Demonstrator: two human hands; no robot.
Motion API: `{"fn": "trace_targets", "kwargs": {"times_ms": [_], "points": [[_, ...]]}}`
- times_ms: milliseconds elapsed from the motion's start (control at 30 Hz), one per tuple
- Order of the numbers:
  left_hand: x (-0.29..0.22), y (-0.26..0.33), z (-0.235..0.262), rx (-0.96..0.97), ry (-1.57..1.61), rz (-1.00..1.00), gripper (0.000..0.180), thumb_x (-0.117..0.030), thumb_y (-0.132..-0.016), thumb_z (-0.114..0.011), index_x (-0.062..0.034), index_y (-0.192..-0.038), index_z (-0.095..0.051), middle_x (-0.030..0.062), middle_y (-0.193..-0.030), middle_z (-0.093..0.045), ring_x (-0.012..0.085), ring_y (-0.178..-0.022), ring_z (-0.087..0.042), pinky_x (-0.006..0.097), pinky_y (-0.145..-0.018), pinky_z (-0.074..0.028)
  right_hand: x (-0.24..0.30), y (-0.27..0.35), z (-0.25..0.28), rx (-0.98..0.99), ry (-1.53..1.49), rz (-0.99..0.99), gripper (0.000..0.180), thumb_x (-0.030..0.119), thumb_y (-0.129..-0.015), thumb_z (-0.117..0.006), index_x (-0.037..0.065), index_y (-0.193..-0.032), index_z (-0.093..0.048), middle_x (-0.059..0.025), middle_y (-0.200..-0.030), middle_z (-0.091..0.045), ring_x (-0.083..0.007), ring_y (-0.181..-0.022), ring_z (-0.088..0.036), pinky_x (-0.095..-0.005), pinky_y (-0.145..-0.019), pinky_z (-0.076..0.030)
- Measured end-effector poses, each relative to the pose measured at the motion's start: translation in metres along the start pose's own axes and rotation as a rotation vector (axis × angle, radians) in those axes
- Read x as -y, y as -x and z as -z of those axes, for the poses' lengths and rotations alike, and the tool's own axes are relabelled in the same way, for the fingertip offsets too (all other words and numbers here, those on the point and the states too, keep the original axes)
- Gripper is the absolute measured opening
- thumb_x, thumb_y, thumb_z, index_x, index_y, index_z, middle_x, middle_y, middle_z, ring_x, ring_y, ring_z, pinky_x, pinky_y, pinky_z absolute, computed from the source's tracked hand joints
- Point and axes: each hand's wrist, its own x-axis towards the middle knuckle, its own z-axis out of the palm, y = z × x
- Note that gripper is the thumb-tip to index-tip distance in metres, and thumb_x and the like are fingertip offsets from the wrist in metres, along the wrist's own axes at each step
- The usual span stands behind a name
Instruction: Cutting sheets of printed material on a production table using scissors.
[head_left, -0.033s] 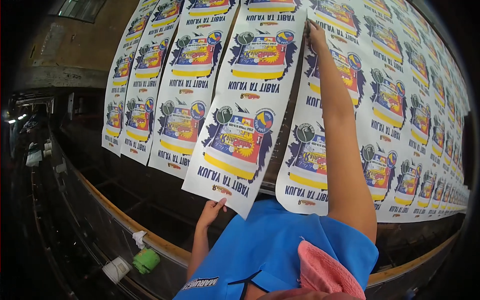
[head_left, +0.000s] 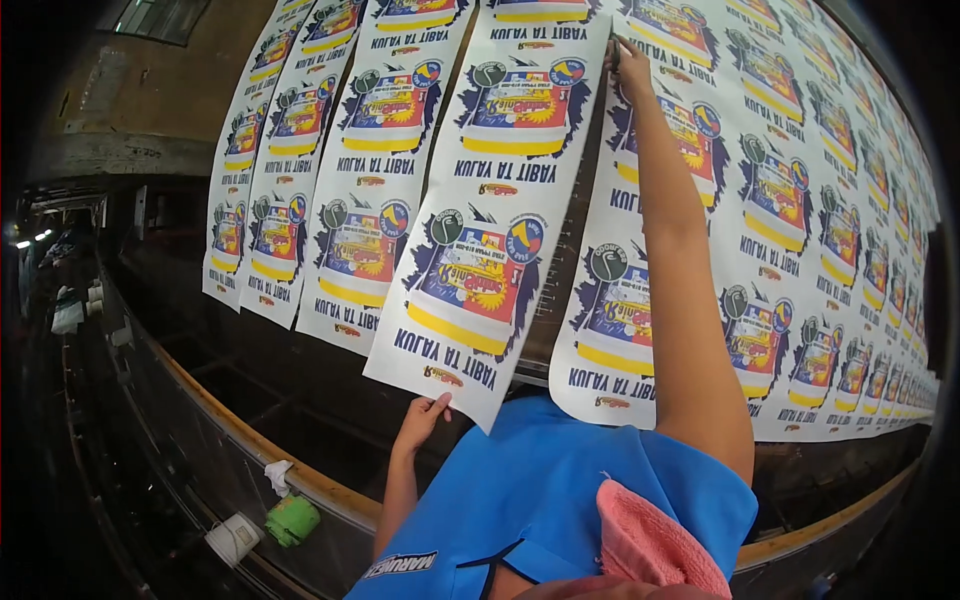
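A printed paper strip (head_left: 492,195) is lying lengthwise in front of the person, its near end hanging toward the blue shirt (head_left: 570,490). The left hand (head_left: 423,427) is pinching the strip's near edge, thumb and fingers close together. Beside the strip's far right edge, the right hand (head_left: 630,72) is curling its fingers around a small dark object (head_left: 613,52); its kind I cannot tell. More narrow strips (head_left: 372,190) are lying left of the strip, and a wide printed sheet (head_left: 790,215) is spreading to its right, across a dark gap. A white bucket (head_left: 233,540) and a green bundle (head_left: 292,521) are sitting below and left of the strip.
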Motion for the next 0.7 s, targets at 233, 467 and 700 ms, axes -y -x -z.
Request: {"fn": "trace_targets", "kwargs": {"times_ms": [233, 467, 700], "points": [[0.021, -0.01, -0.002, 0.082, -0.081, 0.025, 0.041, -0.035, -0.099, -0.061, -0.002, -0.076, -0.069, 0.0, -0.067, -0.061, 0.0067, -0.063, -0.052, 0.023, -0.064, -0.041, -0.009, 0.174, 0.034, 0.015, -0.242, -0.078, 0.036, 0.006, -0.095, -0.044, 0.005, -0.128, -0.06, -0.0031, -0.079, -0.061, -0.0109, -0.065, -0.056, -0.0227, -0.054, -0.042], [0.02, -0.017, -0.01, 0.267, 0.078, -0.101, 0.03, -0.032, -0.1, -0.059, -0.0038, -0.1, -0.07, 0.0002, -0.074, -0.064, 0.0084, -0.074, -0.061, 0.023, -0.073, -0.048, 0.003, 0.403, 0.16, -0.082, -0.041, -0.212, 0.041, 0.024, -0.096, -0.065, 0.012, -0.135, -0.057, 0.0012, -0.072, -0.061, -0.0061, -0.054, -0.055, -0.0195, -0.044, -0.038], [-0.003, -0.018, -0.077, 0.469, 0.169, -0.313, 0.041, -0.03, -0.101, -0.056, -0.0087, -0.137, -0.056, 0.0064, -0.12, -0.065, 0.0178, -0.117, -0.058, 0.037, -0.099, -0.045, 0.028, 0.581, 0.237, -0.224, -0.01, -0.232, 0.049, 0.023, -0.095, -0.067, 0.009, -0.139, -0.051, -0.0013, -0.07, -0.062, -0.0073, -0.052, -0.056, -0.0213, -0.043, -0.04]]}}
